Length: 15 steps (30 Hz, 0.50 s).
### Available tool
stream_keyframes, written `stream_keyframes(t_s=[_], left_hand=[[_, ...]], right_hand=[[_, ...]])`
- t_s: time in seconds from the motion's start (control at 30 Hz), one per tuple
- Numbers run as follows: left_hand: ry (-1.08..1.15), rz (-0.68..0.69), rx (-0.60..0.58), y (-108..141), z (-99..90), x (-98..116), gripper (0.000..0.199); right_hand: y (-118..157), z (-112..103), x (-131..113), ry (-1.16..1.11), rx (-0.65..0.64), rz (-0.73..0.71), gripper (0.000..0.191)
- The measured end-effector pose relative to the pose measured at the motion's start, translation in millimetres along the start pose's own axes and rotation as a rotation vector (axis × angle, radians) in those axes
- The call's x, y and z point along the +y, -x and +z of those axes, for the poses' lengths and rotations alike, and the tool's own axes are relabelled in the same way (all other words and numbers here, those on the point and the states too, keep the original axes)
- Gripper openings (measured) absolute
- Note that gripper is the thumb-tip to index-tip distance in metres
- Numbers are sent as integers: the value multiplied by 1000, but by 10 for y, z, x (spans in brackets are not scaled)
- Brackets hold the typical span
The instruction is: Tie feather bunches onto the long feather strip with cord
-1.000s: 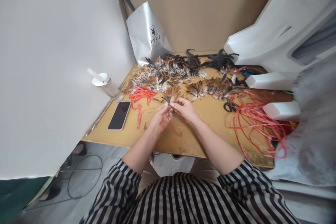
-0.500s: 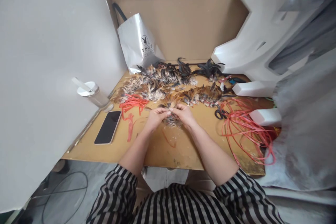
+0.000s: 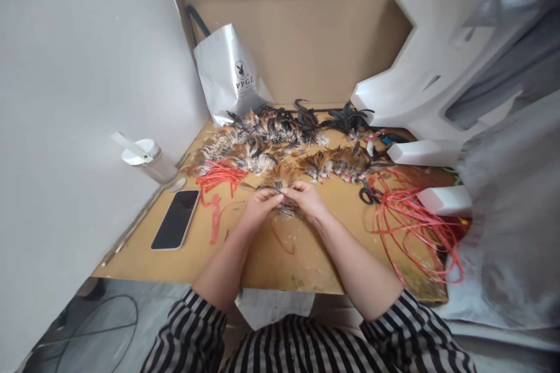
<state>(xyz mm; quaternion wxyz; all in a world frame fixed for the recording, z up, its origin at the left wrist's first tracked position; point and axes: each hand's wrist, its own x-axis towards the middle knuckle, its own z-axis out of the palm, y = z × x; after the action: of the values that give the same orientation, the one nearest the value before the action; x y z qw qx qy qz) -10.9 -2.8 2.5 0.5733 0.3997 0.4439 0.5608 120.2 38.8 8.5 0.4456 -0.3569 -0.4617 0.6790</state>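
My left hand and my right hand meet at the middle of the table, thumbs and fingertips pinched together. Between them they hold a small bunch of brown feathers, tips fanning away from me and pale quill ends showing below the fingers. Whether a tie runs round the bunch is hidden by my fingers. Just beyond lie a row of brown feather bunches on the right and rows of darker, fluffy-based feather bunches farther back. A short pile of red strips lies left of my hands.
A phone and a lidded cup stand at the left. Black-handled scissors lie beside tangled red strands on the right. A silver bag leans at the back. White foam pieces jut in from the right.
Both hands stay pinched on the feather bunch, with small finger shifts. The whole view has tilted slightly, so the table's near edge sits lower in the picture.
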Motion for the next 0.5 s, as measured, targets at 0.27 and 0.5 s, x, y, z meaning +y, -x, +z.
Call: stream_keyframes(t_s=[0.27,0.5], left_hand=[[-130,76,105,19,10,94,18],[-94,115,69,20,9,44,18]], right_hand=[[28,32,-7,102,12,-81,25],[46,57,14,21,-47,-64,27]])
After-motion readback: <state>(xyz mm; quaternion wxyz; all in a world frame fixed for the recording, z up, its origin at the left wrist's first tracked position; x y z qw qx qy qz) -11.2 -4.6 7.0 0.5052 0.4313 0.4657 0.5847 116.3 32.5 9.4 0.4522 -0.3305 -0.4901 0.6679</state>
